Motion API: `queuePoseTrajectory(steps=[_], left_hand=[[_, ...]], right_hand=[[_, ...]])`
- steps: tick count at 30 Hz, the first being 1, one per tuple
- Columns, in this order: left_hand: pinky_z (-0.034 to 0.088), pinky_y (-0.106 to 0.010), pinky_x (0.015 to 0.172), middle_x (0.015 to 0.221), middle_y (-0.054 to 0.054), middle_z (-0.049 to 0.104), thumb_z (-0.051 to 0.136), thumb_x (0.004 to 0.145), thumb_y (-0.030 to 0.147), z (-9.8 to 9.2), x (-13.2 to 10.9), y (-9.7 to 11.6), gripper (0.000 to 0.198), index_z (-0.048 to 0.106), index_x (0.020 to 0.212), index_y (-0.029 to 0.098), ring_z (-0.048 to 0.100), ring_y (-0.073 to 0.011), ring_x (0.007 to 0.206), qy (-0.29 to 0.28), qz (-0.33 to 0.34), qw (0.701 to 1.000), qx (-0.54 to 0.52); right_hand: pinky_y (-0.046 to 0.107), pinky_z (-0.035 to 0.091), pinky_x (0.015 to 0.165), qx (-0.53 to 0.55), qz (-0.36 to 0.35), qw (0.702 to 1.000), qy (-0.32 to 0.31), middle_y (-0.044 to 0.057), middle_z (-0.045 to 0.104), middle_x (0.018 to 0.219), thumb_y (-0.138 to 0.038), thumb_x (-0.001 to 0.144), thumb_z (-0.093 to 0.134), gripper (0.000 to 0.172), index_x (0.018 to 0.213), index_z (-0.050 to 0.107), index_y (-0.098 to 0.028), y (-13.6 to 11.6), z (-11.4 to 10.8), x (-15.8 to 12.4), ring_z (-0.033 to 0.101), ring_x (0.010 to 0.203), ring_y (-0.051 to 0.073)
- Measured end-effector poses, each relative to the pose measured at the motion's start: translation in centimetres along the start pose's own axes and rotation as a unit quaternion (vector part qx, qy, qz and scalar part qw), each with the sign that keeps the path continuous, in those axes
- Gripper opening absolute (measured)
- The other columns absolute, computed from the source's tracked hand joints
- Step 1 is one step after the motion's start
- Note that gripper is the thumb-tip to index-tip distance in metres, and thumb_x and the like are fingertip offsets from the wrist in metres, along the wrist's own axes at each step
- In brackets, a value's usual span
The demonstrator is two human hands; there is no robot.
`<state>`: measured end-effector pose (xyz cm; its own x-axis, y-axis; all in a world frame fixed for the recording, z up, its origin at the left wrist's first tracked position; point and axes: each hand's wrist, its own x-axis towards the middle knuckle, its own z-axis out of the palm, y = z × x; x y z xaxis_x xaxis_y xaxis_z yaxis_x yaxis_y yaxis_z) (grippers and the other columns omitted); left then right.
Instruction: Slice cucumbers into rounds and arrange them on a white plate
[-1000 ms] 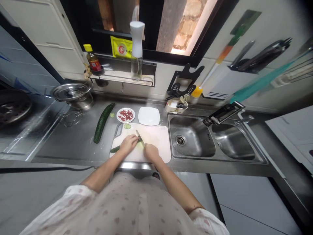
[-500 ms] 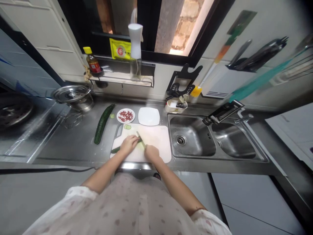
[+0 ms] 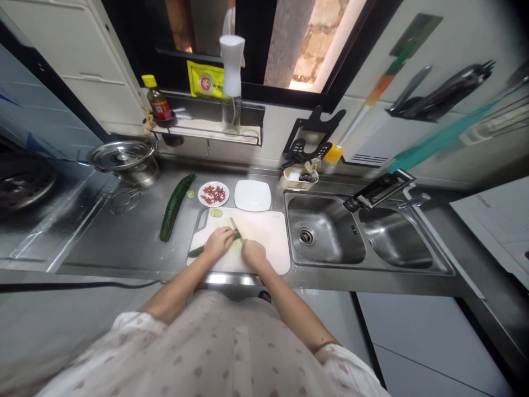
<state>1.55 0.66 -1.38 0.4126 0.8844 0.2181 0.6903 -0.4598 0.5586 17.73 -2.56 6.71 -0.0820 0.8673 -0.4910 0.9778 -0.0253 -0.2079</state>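
Observation:
A white cutting board (image 3: 264,231) lies on the steel counter in front of me. My left hand (image 3: 219,242) is closed over a cucumber (image 3: 195,252) that lies across the board, its green end sticking out to the left. My right hand (image 3: 253,255) grips a knife (image 3: 236,229), the blade angled up and left against the cucumber beside my left fingers. Two cucumber slices (image 3: 215,213) rest at the board's far edge.
A whole cucumber (image 3: 176,204) lies left of the board, with one slice beside its tip. Behind the board sit a small plate of red pieces (image 3: 214,194) and a white square plate (image 3: 252,195). A double sink (image 3: 326,237) is right; a lidded pot (image 3: 124,160) is far left.
Both hands stay on the board with the knife at the cucumber; my right hand has shifted slightly left. Little else has moved.

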Motion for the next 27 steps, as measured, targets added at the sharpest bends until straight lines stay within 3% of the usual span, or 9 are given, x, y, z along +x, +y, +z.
queuePoseTrajectory(steps=[19, 27], left_hand=[[0.045, -0.032, 0.086, 0.101, -0.005, 0.065, 0.048, 0.092, 0.025, 0.1, 0.0, 0.0, 0.025, 0.068, 0.107, 0.023, 0.056, -0.0182, 0.093, -0.002, -0.007, 1.0, 0.002], [0.045, -0.031, 0.084, 0.098, -0.005, 0.064, 0.048, 0.093, 0.024, -0.1, -0.1, 0.5, 0.025, 0.068, 0.107, 0.024, 0.056, -0.0178, 0.091, 0.012, -0.008, 1.0, 0.013]], right_hand=[[0.029, 0.047, 0.077, -0.015, 0.017, 1.0, 0.006, 0.015, 0.069, 0.102, -0.014, 0.092, 0.034, 0.032, 0.108, 0.062, -0.013, 0.6, 1.7, -0.6, 0.066, 0.098, 0.022], [0.028, 0.046, 0.08, 0.01, 0.008, 1.0, 0.022, 0.015, 0.069, 0.105, -0.014, 0.092, 0.037, 0.032, 0.11, 0.063, -0.013, -0.4, 0.6, 0.7, 0.065, 0.1, 0.021]])
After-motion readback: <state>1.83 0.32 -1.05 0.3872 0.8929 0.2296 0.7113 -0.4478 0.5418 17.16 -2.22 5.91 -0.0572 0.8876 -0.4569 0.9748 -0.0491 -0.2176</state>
